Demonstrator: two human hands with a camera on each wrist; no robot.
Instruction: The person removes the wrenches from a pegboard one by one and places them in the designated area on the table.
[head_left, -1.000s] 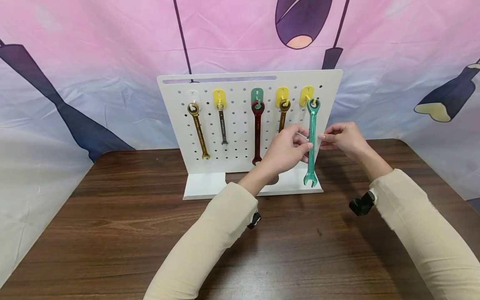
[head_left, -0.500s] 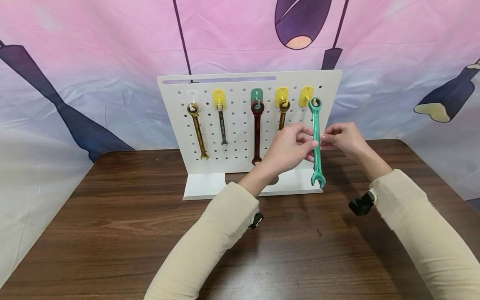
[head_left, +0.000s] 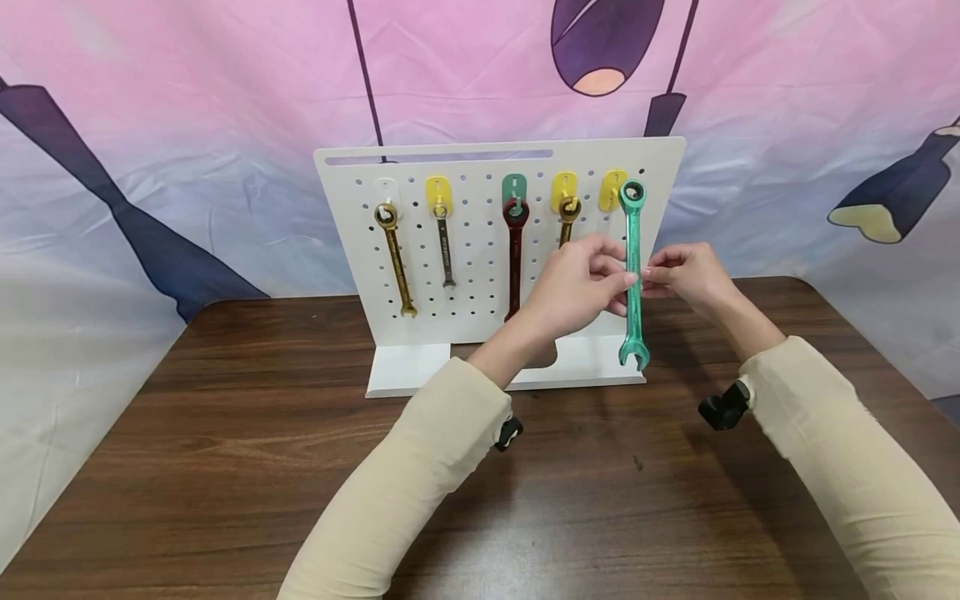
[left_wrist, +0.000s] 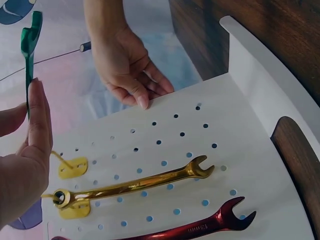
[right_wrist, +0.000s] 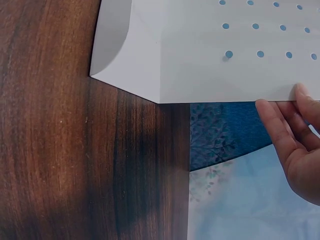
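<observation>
The person's left hand [head_left: 577, 287] pinches a long, shiny green metal combination wrench [head_left: 633, 242] at mid-shank, thumb on one side and fingers on the other, with little more than the tool's thickness between them. The wrench stands nearly upright, ring end up and forked end down, in front of the right side of a white perforated pegboard [head_left: 480, 329]. Its ring is apart from the bare yellow hook [left_wrist: 73, 168] behind it. The wrench looks stiff, sturdy and moderately heavy; its glossy finish may be slippery, so mid-shank seems a balanced place to hold it, leaving the ring free.

The right hand [head_left: 693, 275] grips the pegboard's right edge, thumb against the front, fingers at or behind the edge.

Farther left, four more wrenches hang from hooks: a brassy gold one [head_left: 566, 227], a dark red one [head_left: 515, 258], a small silver one [head_left: 446, 254] and a gold one [head_left: 397, 262]. Beneath is a dark brown wood-grain counter [head_left: 225, 450]; behind, a pink-and-blue fabric backdrop [head_left: 262, 125].
</observation>
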